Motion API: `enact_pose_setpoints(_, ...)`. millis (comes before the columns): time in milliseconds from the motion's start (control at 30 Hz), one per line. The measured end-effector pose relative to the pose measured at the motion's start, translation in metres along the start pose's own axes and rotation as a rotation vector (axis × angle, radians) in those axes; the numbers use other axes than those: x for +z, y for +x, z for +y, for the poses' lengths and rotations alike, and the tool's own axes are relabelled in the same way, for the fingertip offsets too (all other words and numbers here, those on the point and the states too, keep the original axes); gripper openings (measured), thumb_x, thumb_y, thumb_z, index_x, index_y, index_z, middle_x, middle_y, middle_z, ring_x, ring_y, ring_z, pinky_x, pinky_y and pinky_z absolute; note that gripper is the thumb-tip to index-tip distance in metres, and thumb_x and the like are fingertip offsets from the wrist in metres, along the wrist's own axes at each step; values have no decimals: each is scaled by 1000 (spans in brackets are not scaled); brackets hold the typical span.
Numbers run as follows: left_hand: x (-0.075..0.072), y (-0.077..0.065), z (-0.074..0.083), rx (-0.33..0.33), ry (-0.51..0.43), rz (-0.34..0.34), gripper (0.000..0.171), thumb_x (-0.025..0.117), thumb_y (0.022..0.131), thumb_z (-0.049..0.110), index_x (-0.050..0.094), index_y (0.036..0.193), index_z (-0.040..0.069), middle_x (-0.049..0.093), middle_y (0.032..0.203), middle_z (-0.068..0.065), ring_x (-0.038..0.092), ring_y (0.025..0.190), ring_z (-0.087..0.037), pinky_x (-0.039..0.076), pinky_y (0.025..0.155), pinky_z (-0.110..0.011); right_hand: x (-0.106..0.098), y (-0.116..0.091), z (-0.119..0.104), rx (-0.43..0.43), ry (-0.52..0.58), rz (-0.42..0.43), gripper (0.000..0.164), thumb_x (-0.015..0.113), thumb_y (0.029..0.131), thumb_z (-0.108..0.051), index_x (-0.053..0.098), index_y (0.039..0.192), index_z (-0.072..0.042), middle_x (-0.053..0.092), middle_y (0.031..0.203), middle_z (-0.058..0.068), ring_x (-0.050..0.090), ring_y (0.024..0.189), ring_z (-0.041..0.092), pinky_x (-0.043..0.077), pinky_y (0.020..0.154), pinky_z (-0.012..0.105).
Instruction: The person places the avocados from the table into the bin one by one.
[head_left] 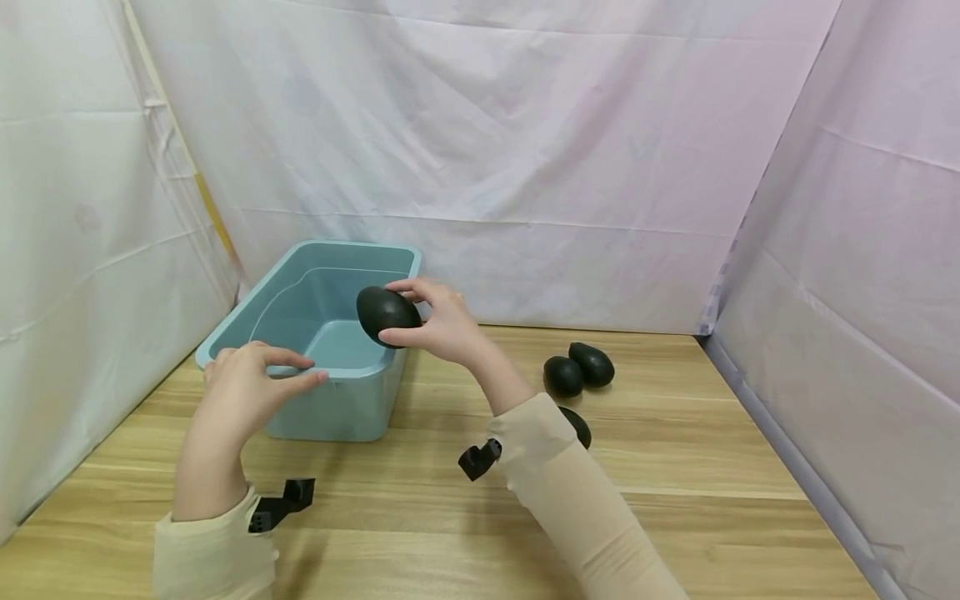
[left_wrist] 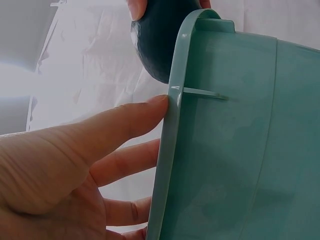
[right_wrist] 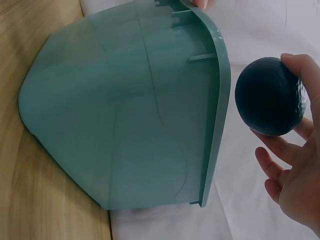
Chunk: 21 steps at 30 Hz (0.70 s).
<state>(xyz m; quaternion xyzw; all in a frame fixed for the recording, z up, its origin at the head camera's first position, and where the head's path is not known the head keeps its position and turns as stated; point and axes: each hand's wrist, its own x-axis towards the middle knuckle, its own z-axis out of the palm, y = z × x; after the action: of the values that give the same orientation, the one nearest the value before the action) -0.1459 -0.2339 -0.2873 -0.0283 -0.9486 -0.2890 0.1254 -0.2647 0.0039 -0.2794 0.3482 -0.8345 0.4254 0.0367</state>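
A dark avocado (head_left: 386,315) is held in my right hand (head_left: 435,321), between thumb and fingers, above the front right rim of a blue-green plastic bin (head_left: 341,408). The right wrist view shows this avocado (right_wrist: 270,96) just beyond the bin's rim (right_wrist: 223,100), apart from it. My left hand (head_left: 243,387) is at the bin's front edge. In the left wrist view its thumb (left_wrist: 135,117) extends to the rim (left_wrist: 167,140), with fairly straight fingers partly hidden behind. The bin floor that shows is bare; part of the inside is hidden.
Two avocados (head_left: 562,377) lie side by side on the wooden table (head_left: 720,500), right of the bin. Another avocado (head_left: 577,427) is partly hidden by my right sleeve. White cloth (head_left: 525,167) hangs behind and along both sides.
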Motion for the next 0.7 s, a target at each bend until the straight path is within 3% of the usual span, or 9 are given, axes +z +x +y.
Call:
enact_pose_setpoints(233, 1, 1, 0, 5, -6, -5, 45, 75, 82, 41, 74, 105, 2, 60, 114, -26, 36, 110, -53, 11, 92, -74, 7, 2, 0, -2, 19, 8, 58, 79, 78, -38, 57, 130, -27, 58, 117, -8, 48, 110, 10, 19, 105, 49)
enact_pose_setpoints(433, 0, 1, 2, 6, -7, -8, 45, 74, 83, 40, 73, 106, 1, 59, 113, -27, 36, 109, -54, 12, 92, -73, 16, 5, 2, 9, 67, 20, 57, 80, 77, -38, 58, 129, -28, 58, 114, -9, 46, 111, 12, 34, 92, 45)
enact_pose_setpoints(700, 0, 0, 2, 7, -12, -8, 45, 74, 83, 39, 73, 106, 1, 59, 112, -27, 37, 108, -53, 12, 91, -72, 24, 10, 1, 4, 51, 33, 57, 79, 77, -38, 58, 129, -27, 60, 112, -9, 46, 111, 13, 31, 93, 44)
